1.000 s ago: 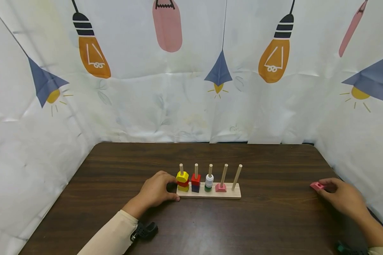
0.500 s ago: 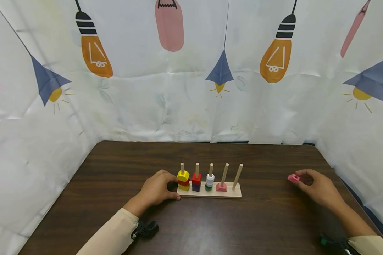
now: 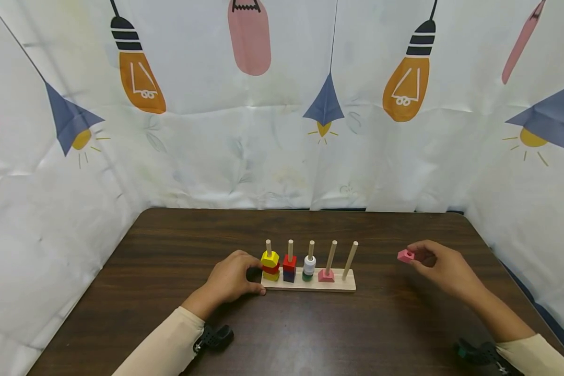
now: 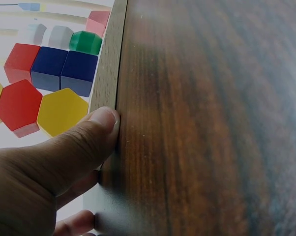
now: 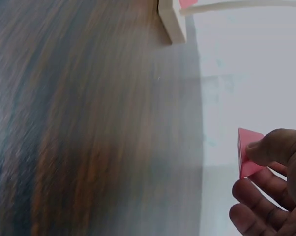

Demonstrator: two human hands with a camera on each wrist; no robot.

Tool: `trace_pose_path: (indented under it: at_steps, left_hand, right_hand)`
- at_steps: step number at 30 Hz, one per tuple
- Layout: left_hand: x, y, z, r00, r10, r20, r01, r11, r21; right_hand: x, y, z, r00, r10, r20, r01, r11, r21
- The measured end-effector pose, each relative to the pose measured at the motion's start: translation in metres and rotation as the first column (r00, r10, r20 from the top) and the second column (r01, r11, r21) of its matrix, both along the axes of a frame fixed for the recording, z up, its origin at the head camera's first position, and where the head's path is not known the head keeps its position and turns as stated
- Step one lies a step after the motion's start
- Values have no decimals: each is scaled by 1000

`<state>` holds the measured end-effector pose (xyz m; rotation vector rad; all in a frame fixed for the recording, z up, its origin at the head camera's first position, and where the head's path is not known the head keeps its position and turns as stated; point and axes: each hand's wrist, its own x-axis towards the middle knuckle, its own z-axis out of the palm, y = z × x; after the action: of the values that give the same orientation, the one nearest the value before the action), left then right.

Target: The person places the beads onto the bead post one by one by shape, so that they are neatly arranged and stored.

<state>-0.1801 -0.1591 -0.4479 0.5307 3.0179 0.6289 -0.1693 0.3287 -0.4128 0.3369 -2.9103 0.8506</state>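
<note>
A wooden peg board with a row of upright pegs stands mid-table. My left hand grips its left end, thumb along the front edge and fingers behind. Yellow and red hexagonal blocks fill the leftmost peg. Beside them come red and blue square blocks, then white and green rounded blocks. One pink trapezoid block sits low on the fourth peg, and the rightmost peg is bare. Right of the board, my right hand pinches another pink trapezoid block between thumb and fingers.
The dark wood-grain table carries the board. A white printed cloth hangs behind and along both sides. Black straps with devices sit at both wrists.
My right hand has moved left from the table's right side toward the board, carrying the pink trapezoid block. My left hand stays in place on the board's end.
</note>
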Motion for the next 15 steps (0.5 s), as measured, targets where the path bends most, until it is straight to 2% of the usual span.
trace_pose_path:
  at_steps: [6, 15]
  left_hand:
    - [0, 1, 1, 1000, 2, -3, -2, 1000, 0]
    - [1, 1, 0, 1000, 2, -1, -2, 1000, -9]
  right_hand:
    - [1, -13, 11, 999, 35, -15, -35, 999, 5]
    - [2, -30, 23, 988, 108, -110, -105, 994, 26]
